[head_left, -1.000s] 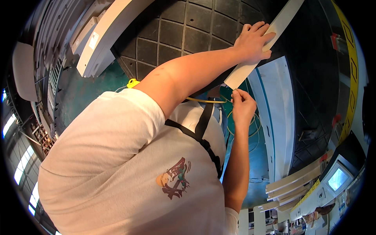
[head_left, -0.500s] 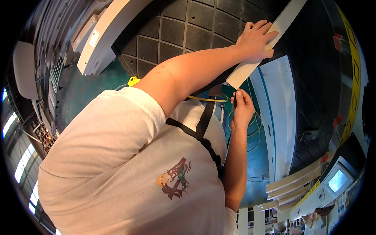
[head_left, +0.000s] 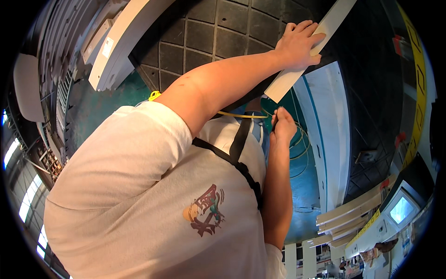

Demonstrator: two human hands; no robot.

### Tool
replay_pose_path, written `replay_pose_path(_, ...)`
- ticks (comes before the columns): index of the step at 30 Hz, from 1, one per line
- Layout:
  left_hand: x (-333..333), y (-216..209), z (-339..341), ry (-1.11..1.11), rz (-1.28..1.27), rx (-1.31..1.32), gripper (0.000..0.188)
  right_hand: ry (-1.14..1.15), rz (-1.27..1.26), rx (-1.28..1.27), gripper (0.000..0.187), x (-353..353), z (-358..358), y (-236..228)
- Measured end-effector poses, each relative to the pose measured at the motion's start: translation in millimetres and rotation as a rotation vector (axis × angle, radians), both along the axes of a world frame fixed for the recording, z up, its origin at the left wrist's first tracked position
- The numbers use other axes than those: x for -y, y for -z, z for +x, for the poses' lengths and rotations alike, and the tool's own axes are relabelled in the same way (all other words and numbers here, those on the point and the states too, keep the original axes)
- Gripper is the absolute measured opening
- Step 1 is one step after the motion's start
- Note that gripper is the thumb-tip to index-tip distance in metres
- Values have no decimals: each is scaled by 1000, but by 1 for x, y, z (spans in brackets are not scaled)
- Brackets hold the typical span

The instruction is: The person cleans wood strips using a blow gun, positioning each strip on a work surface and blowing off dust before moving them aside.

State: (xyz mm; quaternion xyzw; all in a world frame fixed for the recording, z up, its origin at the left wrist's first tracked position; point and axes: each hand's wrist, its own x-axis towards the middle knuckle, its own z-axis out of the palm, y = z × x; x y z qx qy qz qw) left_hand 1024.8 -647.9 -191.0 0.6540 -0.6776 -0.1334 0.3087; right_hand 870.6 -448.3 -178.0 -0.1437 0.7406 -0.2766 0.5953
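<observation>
A long pale board (head_left: 282, 86) runs from the middle toward the upper right over a dark surface. My left hand (head_left: 299, 45) lies across it, fingers spread over one side and the thumb at the other, holding it. Just below the board's near end, my right hand (head_left: 284, 124) is closed with its fingertips pinched around a small dark thing (head_left: 274, 124). Most of that thing is hidden by the fingers, so its kind cannot be made out. A thin yellow hose (head_left: 241, 116) passes behind my right hand and loops beside it.
The dark tabletop (head_left: 200, 39) has a grid of grooves. Thick pale beams (head_left: 109, 51) lie at the upper left. A long white panel (head_left: 327, 135) stands on the right. Stacked boards (head_left: 348, 218) and a machine screen (head_left: 401, 209) are at lower right, above a green floor (head_left: 302, 195).
My right hand has drawn slightly down, away from the board's end. My left hand and the board appear shifted a little up and left, as does most of the view.
</observation>
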Motion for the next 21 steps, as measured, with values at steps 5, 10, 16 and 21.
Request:
replay_pose_path(5,0,3,3,13,-14,-17,64,92,-84,93,20,14,15,-26)
replay_pose_path(10,-1,3,1,5,-18,-47,64,-112,-114,-12,25,18,29,-51)
replay_pose_path(16,0,0,1,4,-14,-5,64,-208,-110,-138,17,18,30,-47)
replay_pose_path(21,5,-1,5,16,-28,-15,64,-203,-69,-6,17,7,16,-38)
